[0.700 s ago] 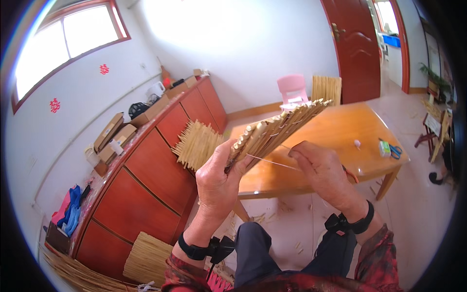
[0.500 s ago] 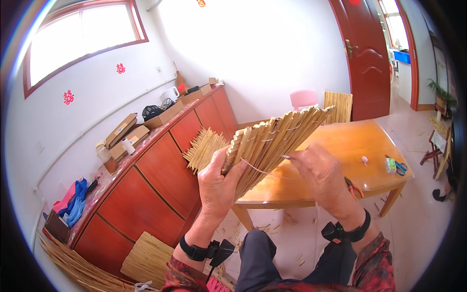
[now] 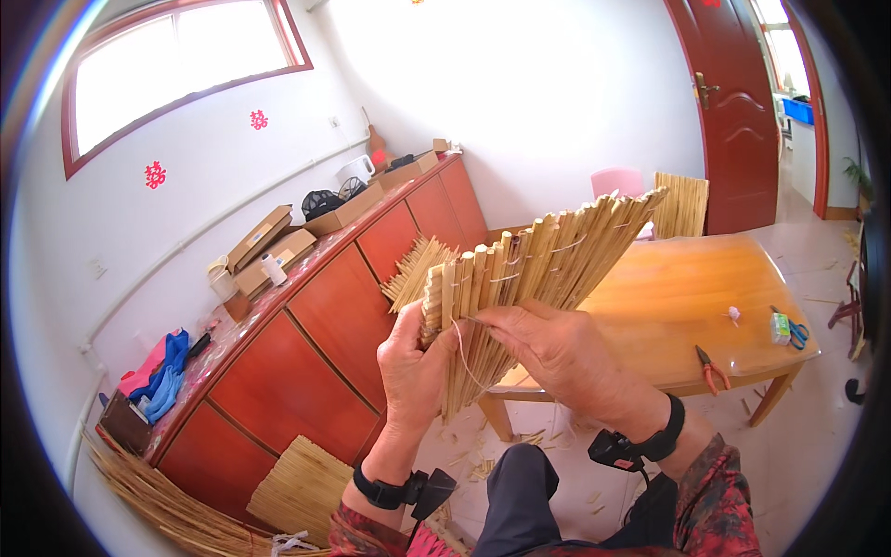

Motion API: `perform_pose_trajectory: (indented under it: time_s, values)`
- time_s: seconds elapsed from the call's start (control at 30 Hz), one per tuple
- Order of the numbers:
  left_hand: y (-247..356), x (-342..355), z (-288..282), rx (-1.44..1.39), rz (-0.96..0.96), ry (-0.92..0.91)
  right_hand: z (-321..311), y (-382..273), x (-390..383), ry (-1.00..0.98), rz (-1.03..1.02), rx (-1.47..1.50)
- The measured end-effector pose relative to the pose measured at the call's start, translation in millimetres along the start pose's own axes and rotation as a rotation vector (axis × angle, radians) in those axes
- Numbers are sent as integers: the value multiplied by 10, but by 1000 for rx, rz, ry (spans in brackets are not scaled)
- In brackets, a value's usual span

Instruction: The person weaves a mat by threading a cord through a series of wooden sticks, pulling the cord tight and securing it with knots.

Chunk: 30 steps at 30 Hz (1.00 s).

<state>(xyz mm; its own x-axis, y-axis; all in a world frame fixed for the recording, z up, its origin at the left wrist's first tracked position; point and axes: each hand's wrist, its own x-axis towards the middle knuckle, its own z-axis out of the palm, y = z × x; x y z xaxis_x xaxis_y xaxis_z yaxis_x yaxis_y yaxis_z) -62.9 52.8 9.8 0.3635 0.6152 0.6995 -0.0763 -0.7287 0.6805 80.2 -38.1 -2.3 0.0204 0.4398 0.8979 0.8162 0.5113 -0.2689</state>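
Observation:
A mat of straw-coloured reed stalks (image 3: 534, 269), stitched across with white thread, is held up at a slant in front of me. My left hand (image 3: 414, 364) is closed around its left edge, thumb toward me. On the mat's near face, my right hand (image 3: 555, 345) pinches a thin, needle-like piece close to the left thumb. Most of that piece is hidden by the fingers. A loose white thread (image 3: 466, 364) loops down across the stalks from beside the left thumb.
Behind the mat stands a wooden table (image 3: 677, 288) with red-handled pliers (image 3: 712, 369), blue scissors (image 3: 795, 330) and a small green-and-white box (image 3: 781, 328). Red cabinets (image 3: 325, 339) run along the left, with cardboard boxes (image 3: 274, 246) on top. Stalk offcuts litter the floor.
My right hand has moved left, from beyond the mat's lower right side to its near face beside my left thumb. The thread, stretched before, now hangs slack. The view has shifted left.

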Motion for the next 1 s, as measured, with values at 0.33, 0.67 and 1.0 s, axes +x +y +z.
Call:
perform_pose_trajectory:
  time_s: [0.33,0.67,1.0]
  values:
    - [-111,-69,-80,-92,7,75,172,20,4,-22,-89,-16]
    - [-109,-122,-95,-68,11,83,135,-5,8,-64,-101,-61]
    - [-122,-144,-80,-112,7,88,106,-41,1,-105,-80,-65]
